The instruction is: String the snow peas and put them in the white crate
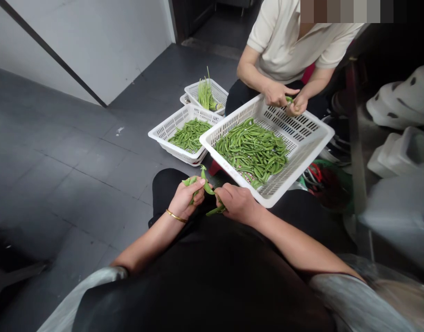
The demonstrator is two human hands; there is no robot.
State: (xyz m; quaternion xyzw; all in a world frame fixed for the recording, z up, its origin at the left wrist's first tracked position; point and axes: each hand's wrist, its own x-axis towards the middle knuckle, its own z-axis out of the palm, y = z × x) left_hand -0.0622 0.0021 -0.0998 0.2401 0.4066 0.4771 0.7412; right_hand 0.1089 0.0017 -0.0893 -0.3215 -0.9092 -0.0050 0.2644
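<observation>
My left hand (188,197), with a gold bangle on the wrist, grips green pea pods (199,183) above my lap. My right hand (236,203) holds the other end of a pod (216,210) close beside it. Right in front of my hands stands a large white plastic basket (303,152) holding a heap of green pods (253,152). A smaller white basket (163,136) to its left holds more pods.
A person in a pale shirt sits across the large basket, with both hands (284,99) on a pod over its far rim. A third small white basket (217,91) holds stringy green trimmings. Dark grey floor tiles (76,157) stretch left. White perforated shoes (402,99) lie at the right.
</observation>
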